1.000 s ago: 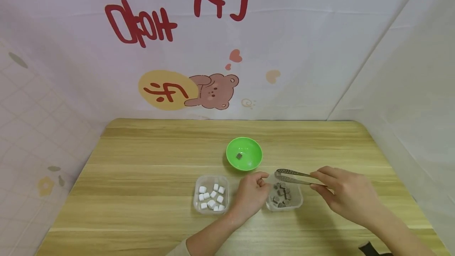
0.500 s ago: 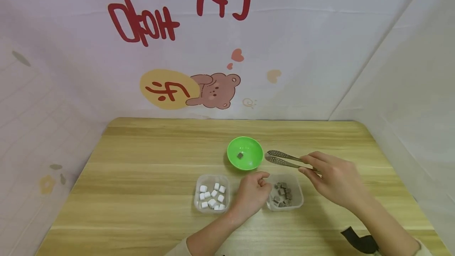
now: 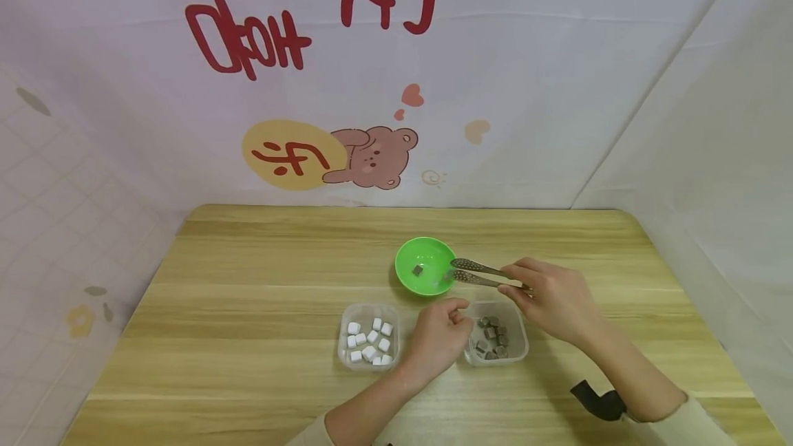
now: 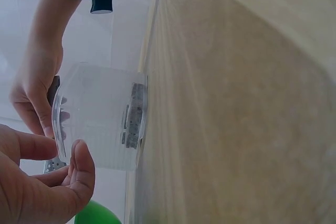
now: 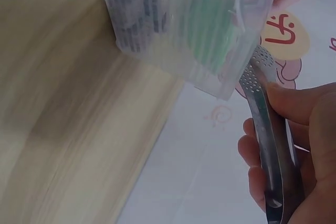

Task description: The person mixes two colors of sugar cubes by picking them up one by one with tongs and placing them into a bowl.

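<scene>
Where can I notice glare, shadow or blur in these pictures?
Head view: small bright glints in the green bowl, soft shadow on the wooden tabletop below the right hand; left wrist view: dim, near tabletop soft; right wrist view: bowl hazy through the plastic container, light streaks along the perforated metal tongs.

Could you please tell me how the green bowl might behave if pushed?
The green bowl may feel slippery, as its inside looks glossy. Its flaring sides suggest it could tip if pushed high up; the loose dark cube inside would probably slide.
</scene>
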Motion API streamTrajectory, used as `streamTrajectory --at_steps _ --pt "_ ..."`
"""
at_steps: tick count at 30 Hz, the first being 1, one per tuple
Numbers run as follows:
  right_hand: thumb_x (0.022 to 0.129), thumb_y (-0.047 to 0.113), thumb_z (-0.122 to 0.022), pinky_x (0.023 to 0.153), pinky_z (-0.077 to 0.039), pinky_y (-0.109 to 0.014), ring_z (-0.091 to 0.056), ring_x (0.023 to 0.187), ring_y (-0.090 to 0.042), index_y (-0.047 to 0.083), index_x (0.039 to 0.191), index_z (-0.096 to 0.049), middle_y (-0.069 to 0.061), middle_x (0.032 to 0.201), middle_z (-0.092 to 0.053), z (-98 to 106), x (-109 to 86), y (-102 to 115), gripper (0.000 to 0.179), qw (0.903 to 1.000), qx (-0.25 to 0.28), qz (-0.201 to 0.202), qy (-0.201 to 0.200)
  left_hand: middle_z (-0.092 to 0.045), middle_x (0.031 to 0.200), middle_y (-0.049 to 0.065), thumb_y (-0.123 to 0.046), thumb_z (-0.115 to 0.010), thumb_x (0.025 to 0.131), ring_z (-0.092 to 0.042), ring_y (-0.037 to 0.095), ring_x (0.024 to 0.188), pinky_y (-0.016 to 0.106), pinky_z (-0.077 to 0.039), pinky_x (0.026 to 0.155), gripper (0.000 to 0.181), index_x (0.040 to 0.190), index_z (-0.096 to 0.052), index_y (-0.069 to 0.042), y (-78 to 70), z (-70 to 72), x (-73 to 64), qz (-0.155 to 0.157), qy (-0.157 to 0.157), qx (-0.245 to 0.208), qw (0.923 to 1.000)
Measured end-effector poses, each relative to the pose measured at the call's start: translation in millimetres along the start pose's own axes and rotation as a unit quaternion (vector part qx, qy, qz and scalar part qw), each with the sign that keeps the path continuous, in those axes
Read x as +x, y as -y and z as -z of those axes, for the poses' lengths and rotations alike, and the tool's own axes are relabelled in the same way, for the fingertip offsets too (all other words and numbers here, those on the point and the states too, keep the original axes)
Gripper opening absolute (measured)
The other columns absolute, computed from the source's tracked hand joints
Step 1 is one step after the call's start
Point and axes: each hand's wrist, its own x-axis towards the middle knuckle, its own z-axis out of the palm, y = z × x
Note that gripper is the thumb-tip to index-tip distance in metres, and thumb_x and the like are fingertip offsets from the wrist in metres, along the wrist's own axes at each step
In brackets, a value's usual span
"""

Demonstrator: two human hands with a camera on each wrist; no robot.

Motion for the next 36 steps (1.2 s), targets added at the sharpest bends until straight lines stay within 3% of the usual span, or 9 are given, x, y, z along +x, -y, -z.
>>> streamTrajectory --at_steps 5,8,11,14,28,36 --pt "0.078 0.017 -0.087 0.049 -0.05 -0.027 -0.07 0.065 -0.009 0.008 0.101 -0.08 -0.001 0.094 -0.076 6.4 -0.8 -1.1 0.026 0.9999 0.002 0.003 -0.013 -0.06 0.077 -0.004 -0.002 -0.059 0.09 -0.048 0.005 0.057 0.02 -0.042 0.054 0.041 0.128 -0.068 0.009 0.0 0.0 -0.2 0.002 0.002 -0.003 1.0" --pt "0.089 0.03 -0.08 0.048 -0.048 -0.025 -0.069 0.064 -0.009 0.008 0.101 -0.08 -0.001 0.094 -0.076 14.6 -2.9 -2.1 0.025 0.9995 0.003 0.008 -0.031 -0.06 0.076 -0.004 -0.001 -0.059 0.09 -0.046 0.005 0.055 0.02 -0.04 0.051 0.041 0.129 -0.068 0.008 0.1 -0.3 -0.6 0.005 0.002 -0.008 1.0" --pt "0.103 0.049 -0.062 0.047 -0.046 -0.022 -0.068 0.063 -0.008 0.008 0.102 -0.081 0.001 0.093 -0.076 22.7 -6.1 -2.5 0.044 0.9991 0.002 0.013 -0.041 -0.058 0.075 -0.004 0.0 -0.059 0.09 -0.046 0.004 0.056 0.019 -0.04 0.052 0.04 0.127 -0.069 0.008 1.2 -1.0 0.3 0.001 0.0 -0.006 1.0" --pt "0.107 0.058 -0.046 0.047 -0.045 -0.021 -0.067 0.063 -0.008 0.009 0.102 -0.081 0.001 0.093 -0.076 29.6 -9.6 -2.0 0.061 0.9988 -0.002 0.016 -0.045 -0.058 0.075 -0.004 0.001 -0.06 0.09 -0.047 0.004 0.058 0.02 -0.042 0.055 0.039 0.126 -0.069 0.008 1.5 -1.2 0.8 -0.004 -0.003 -0.004 1.0" --pt "0.107 0.057 -0.046 0.043 -0.042 -0.019 -0.069 0.06 -0.011 0.01 0.1 -0.08 0.003 0.092 -0.076 55.1 -26.8 8.3 0.059 0.998 -0.044 0.026 -0.036 -0.058 0.076 -0.004 0.0 -0.06 0.09 -0.047 0.005 0.058 0.02 -0.042 0.054 0.039 0.127 -0.069 0.007 2.2 -1.7 1.2 0.002 -0.003 0.0 1.0" --pt "0.107 0.056 -0.045 0.041 -0.034 -0.016 -0.056 0.052 -0.003 0.011 0.097 -0.08 0.005 0.09 -0.074 59.8 -34.5 15.8 0.058 0.9973 -0.053 0.042 -0.031 -0.059 0.077 -0.003 0.0 -0.061 0.09 -0.047 0.005 0.057 0.021 -0.043 0.054 0.038 0.127 -0.069 0.007 0.9 -1.0 -0.8 -0.004 -0.004 -0.004 1.0"
